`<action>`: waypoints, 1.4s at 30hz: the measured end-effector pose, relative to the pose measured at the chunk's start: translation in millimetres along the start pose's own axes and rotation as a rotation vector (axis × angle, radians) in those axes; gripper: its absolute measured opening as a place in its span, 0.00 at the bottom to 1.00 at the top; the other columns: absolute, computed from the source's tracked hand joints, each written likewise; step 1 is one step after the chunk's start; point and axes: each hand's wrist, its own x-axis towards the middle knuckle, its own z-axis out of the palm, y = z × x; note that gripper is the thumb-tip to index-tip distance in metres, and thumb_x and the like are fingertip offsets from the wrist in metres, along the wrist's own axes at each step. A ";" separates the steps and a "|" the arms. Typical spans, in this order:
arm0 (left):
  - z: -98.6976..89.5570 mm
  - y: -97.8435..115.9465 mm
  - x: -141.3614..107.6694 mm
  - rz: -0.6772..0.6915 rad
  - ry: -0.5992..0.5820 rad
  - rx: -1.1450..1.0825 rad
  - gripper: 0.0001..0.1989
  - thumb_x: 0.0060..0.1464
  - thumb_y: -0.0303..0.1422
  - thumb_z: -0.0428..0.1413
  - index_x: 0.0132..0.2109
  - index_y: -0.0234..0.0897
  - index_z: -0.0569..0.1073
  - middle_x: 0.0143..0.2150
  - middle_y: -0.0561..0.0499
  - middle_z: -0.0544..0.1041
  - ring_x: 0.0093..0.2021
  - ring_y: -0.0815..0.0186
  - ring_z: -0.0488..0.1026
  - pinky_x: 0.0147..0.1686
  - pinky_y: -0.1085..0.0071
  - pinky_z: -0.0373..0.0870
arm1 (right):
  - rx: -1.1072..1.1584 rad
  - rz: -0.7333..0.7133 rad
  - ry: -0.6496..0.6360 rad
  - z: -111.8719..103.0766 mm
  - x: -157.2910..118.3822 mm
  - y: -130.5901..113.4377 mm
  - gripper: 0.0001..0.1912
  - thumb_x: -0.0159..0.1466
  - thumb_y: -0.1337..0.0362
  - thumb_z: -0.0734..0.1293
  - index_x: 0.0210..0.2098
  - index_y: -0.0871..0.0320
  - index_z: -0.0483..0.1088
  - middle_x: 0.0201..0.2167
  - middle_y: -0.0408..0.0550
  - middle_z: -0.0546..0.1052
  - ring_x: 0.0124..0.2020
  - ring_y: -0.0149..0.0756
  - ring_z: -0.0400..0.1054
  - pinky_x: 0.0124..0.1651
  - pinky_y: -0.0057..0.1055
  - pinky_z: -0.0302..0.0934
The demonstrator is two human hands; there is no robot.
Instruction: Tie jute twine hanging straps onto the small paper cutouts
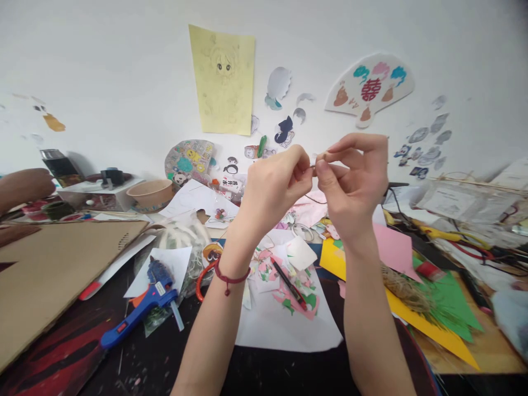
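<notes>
Both hands are raised close together above the worktop. Between their fingertips runs a thin brown cord [314, 201], with a short loop of it hanging below. My left hand [277, 179] is closed in a pinch on one part of the cord. Thumb and forefinger of my right hand [355, 179] pinch it just to the right, the other fingers curled. Most of the cord is hidden by the fingers. Under the hands, a white sheet of paper [289, 336] bears pink and green paper scraps [264, 269] and a black-and-red pen [287, 283].
A blue hot glue gun [142, 308] lies left, beside a big cardboard piece [70, 275]. Raffia strands [406, 289] rest on yellow and green paper [447, 308] at right, near yellow-handled pliers [454, 236]. Another person's arm [27, 192] reaches in at far left.
</notes>
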 end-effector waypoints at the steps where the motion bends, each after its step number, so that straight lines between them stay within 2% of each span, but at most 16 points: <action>1: 1.6 0.2 -0.1 -0.015 0.020 0.016 0.06 0.55 0.25 0.60 0.34 0.38 0.71 0.25 0.57 0.74 0.26 0.73 0.70 0.29 0.73 0.65 | -0.007 -0.017 0.002 0.8 0.0 -0.4 0.07 0.67 0.60 0.69 0.44 0.46 0.70 0.42 0.46 0.70 0.38 0.34 0.71 0.29 0.31 0.72; 3: 3.4 1.2 -0.4 -0.059 0.022 -0.007 0.05 0.55 0.25 0.60 0.37 0.38 0.73 0.25 0.58 0.75 0.25 0.74 0.70 0.29 0.74 0.66 | -0.012 -0.034 0.003 1.7 -0.1 -0.6 0.07 0.67 0.60 0.70 0.44 0.45 0.70 0.42 0.46 0.70 0.39 0.35 0.71 0.28 0.31 0.71; 6: 2.5 3.8 -0.7 -0.109 -0.051 -0.068 0.04 0.58 0.25 0.59 0.41 0.37 0.75 0.26 0.56 0.77 0.26 0.74 0.72 0.31 0.74 0.68 | 0.001 -0.029 0.000 1.7 -0.3 0.7 0.08 0.66 0.59 0.71 0.44 0.44 0.70 0.42 0.45 0.70 0.39 0.35 0.72 0.28 0.31 0.71; 9: -0.3 4.9 -0.7 -0.145 -0.084 -0.139 0.03 0.60 0.25 0.58 0.38 0.37 0.76 0.28 0.54 0.79 0.28 0.73 0.75 0.31 0.75 0.70 | 0.005 -0.009 0.006 0.8 -0.6 3.2 0.08 0.66 0.57 0.71 0.44 0.45 0.69 0.42 0.45 0.69 0.39 0.35 0.72 0.28 0.31 0.70; 13: -4.6 2.6 0.0 -0.244 -0.138 -0.387 0.02 0.60 0.28 0.60 0.37 0.35 0.75 0.28 0.53 0.79 0.26 0.74 0.75 0.28 0.78 0.72 | 0.019 0.019 0.004 -3.1 0.2 6.4 0.10 0.65 0.56 0.71 0.44 0.46 0.67 0.41 0.44 0.69 0.38 0.35 0.72 0.30 0.32 0.72; 18: -7.4 -2.7 1.4 -0.378 -0.268 -0.722 0.15 0.57 0.42 0.64 0.36 0.34 0.74 0.26 0.52 0.78 0.23 0.74 0.75 0.23 0.78 0.73 | 0.086 0.071 -0.043 -8.6 2.6 7.4 0.15 0.63 0.56 0.73 0.44 0.46 0.64 0.33 0.40 0.69 0.30 0.31 0.69 0.25 0.28 0.67; 22: 0.2 -7.5 0.0 -0.410 -0.278 -0.860 0.18 0.57 0.46 0.63 0.35 0.35 0.72 0.25 0.53 0.77 0.22 0.74 0.75 0.23 0.78 0.73 | 0.205 0.100 -0.051 -6.3 2.8 6.5 0.16 0.63 0.58 0.73 0.44 0.46 0.62 0.27 0.36 0.68 0.21 0.27 0.60 0.21 0.27 0.60; 25: 9.3 -8.5 -1.6 -0.389 -0.196 -0.889 0.17 0.60 0.46 0.60 0.34 0.36 0.70 0.25 0.56 0.75 0.21 0.76 0.72 0.23 0.78 0.71 | 0.222 0.104 0.000 -2.6 2.0 7.7 0.17 0.63 0.56 0.73 0.45 0.46 0.61 0.26 0.35 0.67 0.19 0.27 0.57 0.19 0.26 0.58; 29: 16.8 -5.4 -1.9 -0.344 -0.111 -0.858 0.16 0.63 0.45 0.58 0.34 0.37 0.68 0.24 0.57 0.73 0.21 0.77 0.70 0.23 0.78 0.70 | 0.203 0.097 0.023 -0.8 0.8 9.5 0.17 0.65 0.53 0.71 0.46 0.45 0.60 0.26 0.36 0.67 0.19 0.28 0.58 0.20 0.28 0.61; 34: 16.2 -1.6 -0.7 -0.303 -0.050 -0.721 0.17 0.63 0.46 0.57 0.34 0.38 0.68 0.25 0.57 0.72 0.21 0.77 0.69 0.23 0.77 0.69 | 0.146 0.076 0.075 -0.6 0.7 6.5 0.17 0.63 0.58 0.73 0.45 0.45 0.61 0.26 0.36 0.65 0.22 0.30 0.61 0.21 0.28 0.61; 36: 15.1 -0.2 -0.4 -0.288 -0.033 -0.686 0.17 0.63 0.45 0.58 0.34 0.38 0.68 0.25 0.57 0.72 0.22 0.77 0.68 0.24 0.77 0.68 | 0.095 0.052 0.126 0.6 1.0 5.3 0.17 0.62 0.59 0.73 0.44 0.46 0.62 0.29 0.38 0.67 0.25 0.30 0.64 0.23 0.28 0.64; 38: 13.9 1.7 -0.2 -0.280 -0.034 -0.670 0.16 0.63 0.45 0.57 0.34 0.37 0.68 0.25 0.57 0.72 0.22 0.77 0.69 0.25 0.77 0.69 | 0.037 0.021 0.173 2.4 1.1 4.1 0.16 0.62 0.58 0.73 0.43 0.46 0.62 0.36 0.41 0.69 0.28 0.30 0.68 0.25 0.29 0.68; 42: 10.1 7.2 1.1 -0.254 -0.046 -0.644 0.15 0.65 0.41 0.56 0.33 0.38 0.67 0.26 0.57 0.72 0.23 0.76 0.70 0.26 0.77 0.69 | -0.025 -0.034 0.240 6.2 0.3 -0.5 0.14 0.63 0.61 0.72 0.43 0.47 0.63 0.46 0.44 0.65 0.32 0.29 0.70 0.26 0.30 0.70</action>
